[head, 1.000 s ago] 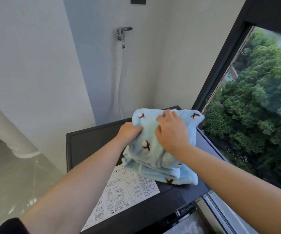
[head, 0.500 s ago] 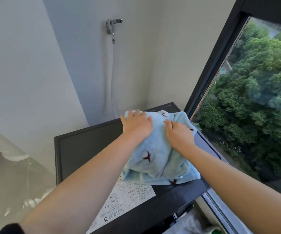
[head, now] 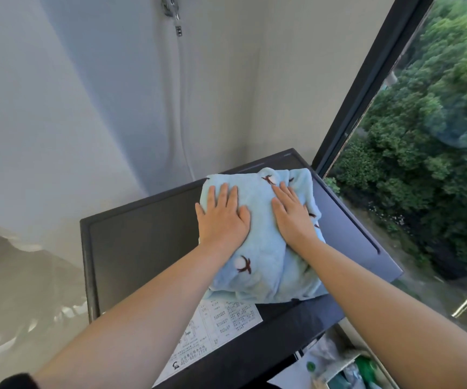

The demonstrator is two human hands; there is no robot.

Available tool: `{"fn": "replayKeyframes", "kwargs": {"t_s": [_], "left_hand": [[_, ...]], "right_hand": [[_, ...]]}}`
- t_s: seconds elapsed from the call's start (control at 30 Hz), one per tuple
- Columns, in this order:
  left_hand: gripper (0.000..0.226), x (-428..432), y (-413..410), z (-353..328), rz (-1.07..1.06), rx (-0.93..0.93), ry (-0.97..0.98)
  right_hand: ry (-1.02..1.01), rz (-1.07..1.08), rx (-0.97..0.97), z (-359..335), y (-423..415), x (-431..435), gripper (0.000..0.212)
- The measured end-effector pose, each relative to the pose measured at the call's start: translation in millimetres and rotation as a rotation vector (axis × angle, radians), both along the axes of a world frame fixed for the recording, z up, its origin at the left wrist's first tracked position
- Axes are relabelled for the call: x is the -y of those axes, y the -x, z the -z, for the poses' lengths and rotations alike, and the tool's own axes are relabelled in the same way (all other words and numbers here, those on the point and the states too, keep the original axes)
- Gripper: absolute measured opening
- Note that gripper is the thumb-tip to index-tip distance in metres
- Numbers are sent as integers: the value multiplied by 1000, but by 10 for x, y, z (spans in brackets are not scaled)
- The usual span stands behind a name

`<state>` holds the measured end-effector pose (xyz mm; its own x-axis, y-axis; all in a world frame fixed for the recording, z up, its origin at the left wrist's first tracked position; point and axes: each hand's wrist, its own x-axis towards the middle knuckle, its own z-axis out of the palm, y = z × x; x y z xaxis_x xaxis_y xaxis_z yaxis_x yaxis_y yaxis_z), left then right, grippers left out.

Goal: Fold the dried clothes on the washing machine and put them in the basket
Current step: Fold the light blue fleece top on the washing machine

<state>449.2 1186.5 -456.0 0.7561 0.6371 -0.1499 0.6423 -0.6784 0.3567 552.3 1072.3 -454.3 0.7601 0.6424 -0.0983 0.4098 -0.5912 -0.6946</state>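
Both hands, left hand [head: 222, 219] and right hand [head: 294, 217], press straight fingers flat on the folded pale-blue fleece garment [head: 263, 265], gripping nothing, seemingly to flatten it on the dark washing machine lid [head: 142, 242].

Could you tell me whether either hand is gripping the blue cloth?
No, the left hand and right hand press flat on the blue cloth.

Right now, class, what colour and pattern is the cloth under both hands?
Light blue cloth with small brown-and-white motifs; head view.
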Motion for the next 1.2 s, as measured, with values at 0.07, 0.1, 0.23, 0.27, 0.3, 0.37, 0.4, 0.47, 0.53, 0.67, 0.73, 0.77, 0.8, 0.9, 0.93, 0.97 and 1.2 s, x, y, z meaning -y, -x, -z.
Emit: {"fn": "replayKeyframes", "kwargs": {"t_s": [0.07,0.1,0.23,0.27,0.3,0.37,0.4,0.47,0.53,0.67,0.73,0.77,0.8,0.9,0.93,0.97,1.2], "left_hand": [[56,2,7,0,-3,13,20],[56,-1,12,0,-5,21,29],[57,19,58,27,-89,93,80],[59,25,73,30,-137,113,107],[63,27,79,30,-192,130,148],[78,18,93,12,-331,161,273],[87,3,94,-3,-409,177,351],[104,-31,89,-34,-548,184,490],[111,-89,72,-47,-643,166,599],[111,-204,69,-88,-674,195,848],[106,-257,72,-122,-631,183,908],[101,-278,64,-151,-609,167,918],[96,-293,56,-177,-592,151,930],[77,-318,68,-231,-557,121,1048],[67,-302,90,-254,-544,118,1094],[57,-274,122,-262,-524,114,1127],[50,-58,294,-330,-316,76,1173]], "right_hand": [[-56,44,-37,-11,-3,6,43],[-52,71,-36,-15,-6,5,43],[95,292,-52,0,-41,72,65],[122,353,-91,9,-60,89,76],[134,406,-142,15,-82,95,85],[148,480,-242,15,-118,91,97],[171,507,-279,-5,-125,78,99],[224,542,-355,-33,-148,58,101],[220,570,-468,-61,-189,55,106],[125,526,-642,-158,-253,99,97],[98,500,-667,-205,-269,111,85],[77,505,-686,-225,-276,118,83],[57,511,-707,-242,-281,118,82],[23,515,-747,-321,-236,143,78],[22,513,-741,-343,-212,161,76],[19,513,-723,-359,-176,197,71],[-18,637,-555,-426,226,671,46]]}}
